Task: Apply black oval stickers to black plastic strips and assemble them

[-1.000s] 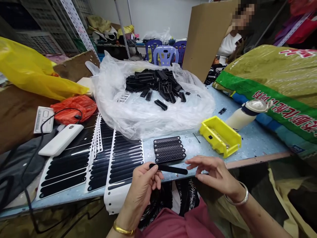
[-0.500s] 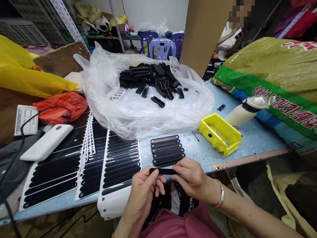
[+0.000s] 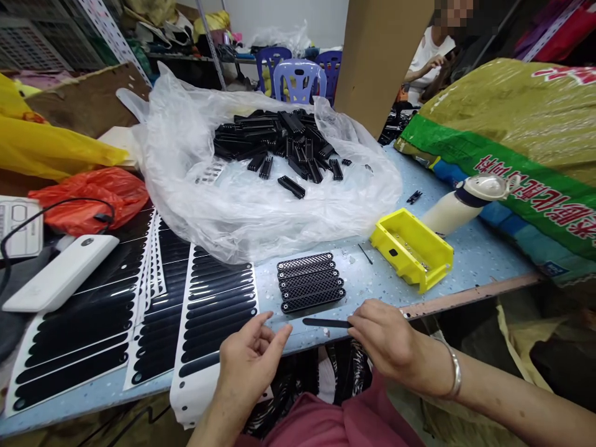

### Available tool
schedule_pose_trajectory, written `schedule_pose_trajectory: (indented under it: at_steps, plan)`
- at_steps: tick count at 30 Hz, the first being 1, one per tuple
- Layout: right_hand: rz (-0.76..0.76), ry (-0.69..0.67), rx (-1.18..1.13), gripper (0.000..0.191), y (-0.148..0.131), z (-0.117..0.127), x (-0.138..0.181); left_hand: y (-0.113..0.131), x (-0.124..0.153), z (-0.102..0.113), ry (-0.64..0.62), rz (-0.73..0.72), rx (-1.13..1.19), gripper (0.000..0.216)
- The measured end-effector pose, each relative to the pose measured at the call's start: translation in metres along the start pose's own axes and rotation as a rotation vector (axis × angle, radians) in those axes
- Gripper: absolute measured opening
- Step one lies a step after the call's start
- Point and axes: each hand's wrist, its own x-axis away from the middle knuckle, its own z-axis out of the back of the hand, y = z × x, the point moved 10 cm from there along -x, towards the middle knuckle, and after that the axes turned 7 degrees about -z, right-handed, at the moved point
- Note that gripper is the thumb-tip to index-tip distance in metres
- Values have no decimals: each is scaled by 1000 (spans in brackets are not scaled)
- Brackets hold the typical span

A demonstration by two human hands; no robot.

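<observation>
Black and thin, a rounded adhesive strip is pinched at its right end by the right hand, low in the frame just right of centre, lying along the near edge of the pale blue speckled table. Half a second ago both hands held this strip between them; now the left hand has let go and hangs loose and empty, fingers spread, just left of the strip above the white edge of a sticker sheet. That suggests the strip has been peeled free and passed to one hand. Directly above the strip, near the middle of the frame, four black mesh grille pieces lie side by side, close to it but not touching. More sheets of black strips fan out toward the lower left. Upper centre, a clear plastic bag lies open under a heap of black plastic parts. A yellow tray sits at right of centre, with a white bottle lying beyond it against a green and yellow sack. Another person sits at the upper right, well apart.
</observation>
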Motion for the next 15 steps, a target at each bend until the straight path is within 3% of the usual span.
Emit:
schedule_pose_trajectory:
  at_steps: [3, 6, 11, 15]
  plan:
    - [-145, 23, -128, 14, 26, 11, 0, 8, -12, 6, 36, -134, -161, 37]
    - [-237, 66, -191, 12, 50, 14, 1, 18, -23, -4, -15, -256, -219, 26]
    - [-300, 124, -246, 12, 81, 14, -2, 26, -33, -16, -79, -346, -239, 17]
    - [-307, 58, -283, 12, 84, 7, -9, 29, -29, -20, -168, -377, -242, 17]
